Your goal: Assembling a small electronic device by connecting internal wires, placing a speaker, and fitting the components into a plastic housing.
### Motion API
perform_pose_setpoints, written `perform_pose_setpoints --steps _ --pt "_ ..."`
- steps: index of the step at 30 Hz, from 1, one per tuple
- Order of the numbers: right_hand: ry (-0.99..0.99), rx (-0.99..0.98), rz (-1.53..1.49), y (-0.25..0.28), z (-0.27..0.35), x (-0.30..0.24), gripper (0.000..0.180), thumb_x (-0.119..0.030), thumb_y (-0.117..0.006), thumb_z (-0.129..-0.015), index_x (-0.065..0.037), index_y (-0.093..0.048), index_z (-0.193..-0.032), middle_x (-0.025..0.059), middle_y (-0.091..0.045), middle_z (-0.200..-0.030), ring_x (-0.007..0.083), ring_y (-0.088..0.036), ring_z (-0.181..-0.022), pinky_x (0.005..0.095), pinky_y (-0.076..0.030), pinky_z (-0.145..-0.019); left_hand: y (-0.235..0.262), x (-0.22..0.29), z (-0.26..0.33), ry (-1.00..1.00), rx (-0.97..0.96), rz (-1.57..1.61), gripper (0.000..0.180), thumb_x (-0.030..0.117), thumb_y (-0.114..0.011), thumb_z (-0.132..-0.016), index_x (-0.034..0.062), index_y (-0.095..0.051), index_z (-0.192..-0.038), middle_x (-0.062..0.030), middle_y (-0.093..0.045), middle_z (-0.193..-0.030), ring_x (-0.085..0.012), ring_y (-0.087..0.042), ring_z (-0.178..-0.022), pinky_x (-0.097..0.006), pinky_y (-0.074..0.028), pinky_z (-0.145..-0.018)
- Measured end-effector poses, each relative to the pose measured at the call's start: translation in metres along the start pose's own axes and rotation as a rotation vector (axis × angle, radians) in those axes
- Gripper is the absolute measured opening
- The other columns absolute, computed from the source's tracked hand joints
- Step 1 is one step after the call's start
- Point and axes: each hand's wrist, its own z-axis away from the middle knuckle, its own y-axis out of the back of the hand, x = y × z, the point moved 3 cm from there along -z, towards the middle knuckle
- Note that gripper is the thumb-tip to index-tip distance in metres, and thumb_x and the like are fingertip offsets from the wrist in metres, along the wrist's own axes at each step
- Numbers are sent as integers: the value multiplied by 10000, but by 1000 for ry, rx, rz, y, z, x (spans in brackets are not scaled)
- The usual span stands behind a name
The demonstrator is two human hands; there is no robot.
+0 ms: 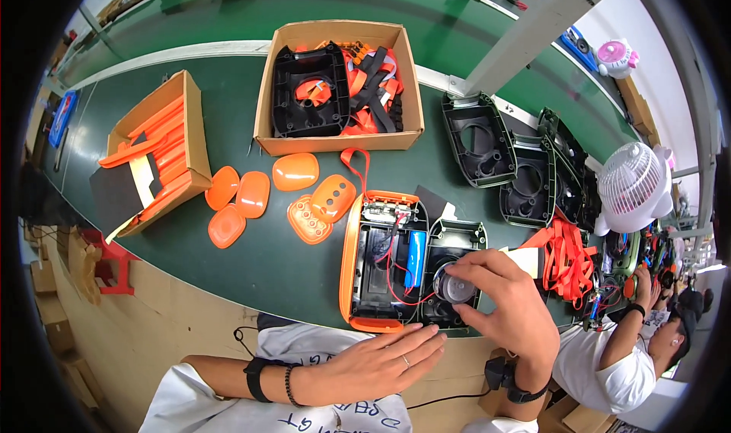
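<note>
right hand: right hand [506, 303] over the black half-shell [455, 269], fingertips pinched on the round silver speaker [455, 288] seated in it; wrist strap with a cable.
left hand: left hand [381, 361] flat, fingers loose and stretched out, grasping nothing; fingertips just at the near edge of the orange-rimmed housing [379, 262].
housing: open, lying flat near the table edge, touching the black half-shell on its right; blue cylindrical battery cell [416, 255] upright inside, red wires [392, 277] running across to the speaker.
orange caps: loose oval orange covers [263, 193] scattered left of the housing on the green table [228, 128].
centre box: cardboard box [339, 86] behind, holding black shells and orange straps.
left box: smaller cardboard box [156, 151] with long orange strips.
right side: row of empty black shells [518, 166], pile of orange straps [567, 258], white desk fan [632, 185].
other person: a co-worker in white [617, 357] at far right, hands on own parts.
</note>
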Motion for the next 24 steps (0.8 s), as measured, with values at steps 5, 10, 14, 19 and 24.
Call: perform_pose_setpoints --steps 5,10,14,19,24 --pt "12 -28 96 -4 -6 -1 510 29 -779 -716 -25 -679 -1213 119 -647 -1184 358 -619 -1037 438 -538 -913 1 0 1 14 21 60 452 143 -598 -922 21 -614 -1356 -99 -564 -1503 -265 -481 -1444 -398 -401 -1200" --pt "2 -28 88 -6 -5 0 524 37 -775 -719 -27 -677 -1230 119 -641 -1195 358 -614 -1043 438 -534 -918 2 -1 0 -7 11 63 434 150 -594 -926 23 -621 -1340 -102 -568 -1498 -264 -481 -1442 -403 -398 -1204" --pt "0 -29 91 -7 -6 1 522 35 -779 -729 -30 -679 -1237 120 -642 -1197 355 -618 -1047 436 -535 -915 1 -2 1 -8 28 65 426 157 -593 -930 30 -626 -1335 -99 -567 -1501 -258 -474 -1449 -403 -388 -1212" --pt "2 -48 127 -6 -9 -1 521 17 -790 -739 -27 -681 -1246 119 -655 -1203 349 -626 -1047 435 -535 -911 0 -4 0 -4 17 82 416 152 -595 -931 37 -633 -1329 -101 -562 -1509 -253 -477 -1450 -397 -387 -1214" --pt "-41 -85 165 -6 -12 -7 514 -14 -802 -746 -29 -684 -1246 115 -679 -1206 343 -635 -1057 436 -536 -911 -2 -5 0 -22 59 55 387 203 -577 -935 8 -629 -1265 -102 -578 -1460 -265 -452 -1458 -394 -359 -1231"
